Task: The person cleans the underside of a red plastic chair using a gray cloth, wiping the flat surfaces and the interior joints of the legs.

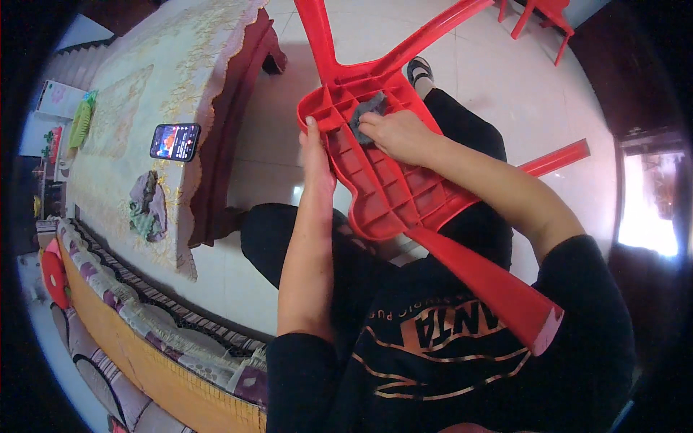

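Observation:
A red plastic stool (387, 181) lies upside down across my lap, its ribbed underside facing me and its legs splayed outward. My left hand (316, 157) grips the stool's left rim, thumb on top of the edge. In my right hand (400, 135) is a crumpled grey cloth (372, 108), pressed into the ribbed compartments near the far end of the seat. Part of the cloth is hidden under my fingers. One stool leg (482, 287) points back toward my chest, and another leg (557, 157) sticks out beyond my right forearm.
At left stands a table with a gold-patterned cloth (113, 168). On it lie a phone (175, 142) with a lit screen, a crumpled rag (148, 205) and a green basket-like object (81, 124). A cushioned sofa (157, 346) is at lower left. Red plastic furniture (544, 13) stands far right.

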